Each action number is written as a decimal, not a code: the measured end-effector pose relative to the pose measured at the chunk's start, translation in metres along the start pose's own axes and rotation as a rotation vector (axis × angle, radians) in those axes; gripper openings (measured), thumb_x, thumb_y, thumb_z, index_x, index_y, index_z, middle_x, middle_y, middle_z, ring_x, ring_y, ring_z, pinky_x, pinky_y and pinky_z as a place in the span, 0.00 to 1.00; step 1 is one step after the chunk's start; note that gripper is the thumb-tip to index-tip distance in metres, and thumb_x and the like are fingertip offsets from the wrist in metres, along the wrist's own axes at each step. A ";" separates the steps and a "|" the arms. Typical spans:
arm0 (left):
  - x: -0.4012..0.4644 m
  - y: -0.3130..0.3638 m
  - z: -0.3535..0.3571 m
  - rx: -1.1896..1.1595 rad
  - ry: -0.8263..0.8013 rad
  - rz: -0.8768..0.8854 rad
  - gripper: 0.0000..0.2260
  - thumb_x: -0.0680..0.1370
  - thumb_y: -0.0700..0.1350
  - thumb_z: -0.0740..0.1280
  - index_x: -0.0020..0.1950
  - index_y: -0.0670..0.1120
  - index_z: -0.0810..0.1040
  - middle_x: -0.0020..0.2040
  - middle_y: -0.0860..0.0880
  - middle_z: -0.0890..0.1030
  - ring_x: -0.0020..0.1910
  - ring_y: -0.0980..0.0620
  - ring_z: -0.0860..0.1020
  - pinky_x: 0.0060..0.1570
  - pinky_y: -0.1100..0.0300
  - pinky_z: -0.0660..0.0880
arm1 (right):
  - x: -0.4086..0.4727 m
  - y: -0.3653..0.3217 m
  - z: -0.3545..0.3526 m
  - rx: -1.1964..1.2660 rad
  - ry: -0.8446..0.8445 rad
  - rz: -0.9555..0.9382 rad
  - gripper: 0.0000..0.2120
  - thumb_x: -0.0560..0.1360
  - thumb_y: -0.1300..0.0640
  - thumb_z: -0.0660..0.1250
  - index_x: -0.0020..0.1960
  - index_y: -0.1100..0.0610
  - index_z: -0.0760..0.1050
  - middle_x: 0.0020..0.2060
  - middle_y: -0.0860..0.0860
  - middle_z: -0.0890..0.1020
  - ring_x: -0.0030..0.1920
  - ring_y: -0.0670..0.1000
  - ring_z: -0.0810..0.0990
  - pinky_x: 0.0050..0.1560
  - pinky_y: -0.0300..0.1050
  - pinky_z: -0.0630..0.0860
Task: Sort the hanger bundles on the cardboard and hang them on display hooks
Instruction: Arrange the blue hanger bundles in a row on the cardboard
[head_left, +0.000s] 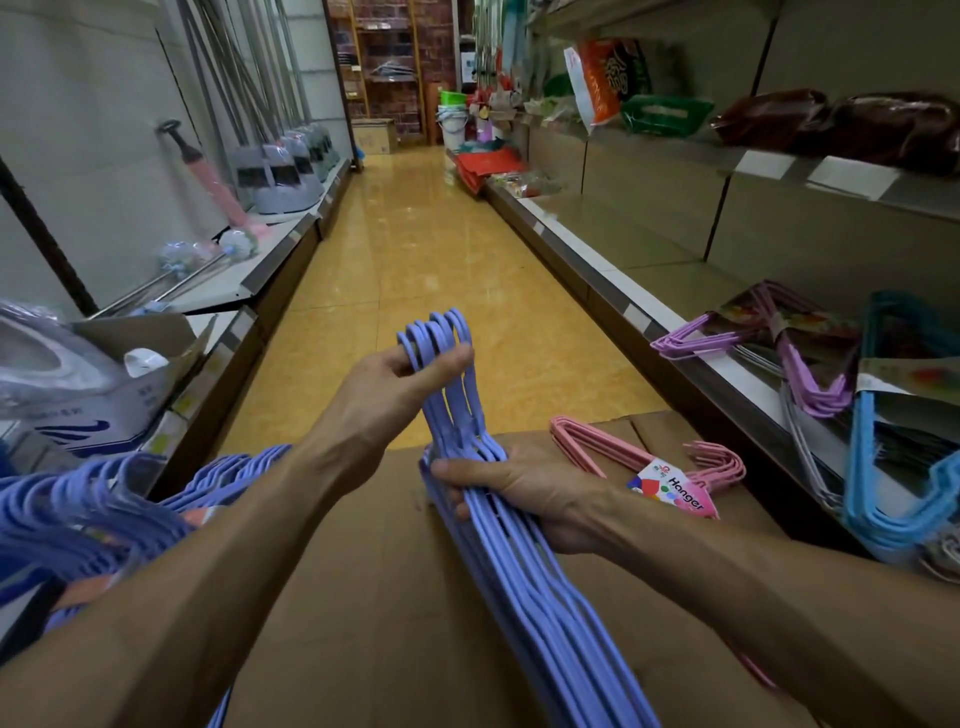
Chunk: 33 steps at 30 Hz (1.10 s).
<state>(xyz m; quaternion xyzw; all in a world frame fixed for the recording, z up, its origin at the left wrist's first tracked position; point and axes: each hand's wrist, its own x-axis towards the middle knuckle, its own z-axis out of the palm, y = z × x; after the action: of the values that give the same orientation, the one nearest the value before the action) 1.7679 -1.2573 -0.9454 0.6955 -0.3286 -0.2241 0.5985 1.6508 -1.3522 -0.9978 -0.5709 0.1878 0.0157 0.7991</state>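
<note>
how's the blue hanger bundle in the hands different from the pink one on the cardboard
The blue hanger bundle is gripped by both hands, the left hand at its hooks and the right hand at its neck; the pink hanger bundle lies untouched on the cardboard. The pink one carries a "Hanger" label; no label shows on the blue one. Both are bunched hangers with hooks together.

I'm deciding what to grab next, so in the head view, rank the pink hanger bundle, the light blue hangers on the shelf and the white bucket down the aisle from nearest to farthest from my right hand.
From the right hand:
1. Pink hanger bundle, on the cardboard just beside it.
2. Light blue hangers, on the lower right shelf.
3. White bucket, far down the aisle.
</note>
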 end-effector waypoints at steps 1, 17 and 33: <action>0.000 -0.001 0.001 0.018 0.023 0.011 0.12 0.70 0.55 0.74 0.50 0.50 0.84 0.49 0.52 0.86 0.52 0.57 0.83 0.56 0.58 0.77 | -0.001 0.001 0.001 0.001 -0.017 0.016 0.13 0.75 0.58 0.74 0.55 0.60 0.75 0.34 0.52 0.78 0.31 0.47 0.79 0.37 0.39 0.77; 0.004 -0.035 -0.036 -0.008 0.193 -0.103 0.07 0.74 0.43 0.74 0.51 0.45 0.84 0.47 0.48 0.86 0.51 0.49 0.83 0.54 0.52 0.79 | 0.028 0.031 0.033 0.109 -0.153 0.105 0.06 0.78 0.65 0.68 0.55 0.63 0.76 0.47 0.56 0.85 0.50 0.56 0.85 0.55 0.51 0.82; -0.028 -0.065 -0.144 0.791 0.284 -0.231 0.27 0.79 0.65 0.59 0.49 0.42 0.84 0.47 0.40 0.84 0.50 0.44 0.81 0.49 0.52 0.75 | 0.115 0.115 0.112 0.030 -0.086 0.088 0.07 0.77 0.66 0.70 0.52 0.56 0.78 0.46 0.53 0.84 0.41 0.50 0.83 0.43 0.47 0.82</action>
<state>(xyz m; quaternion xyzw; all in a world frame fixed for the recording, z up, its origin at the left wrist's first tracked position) 1.8632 -1.1339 -0.9850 0.9274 -0.2235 -0.0486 0.2960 1.7612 -1.2312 -1.1075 -0.5487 0.1784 0.0725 0.8135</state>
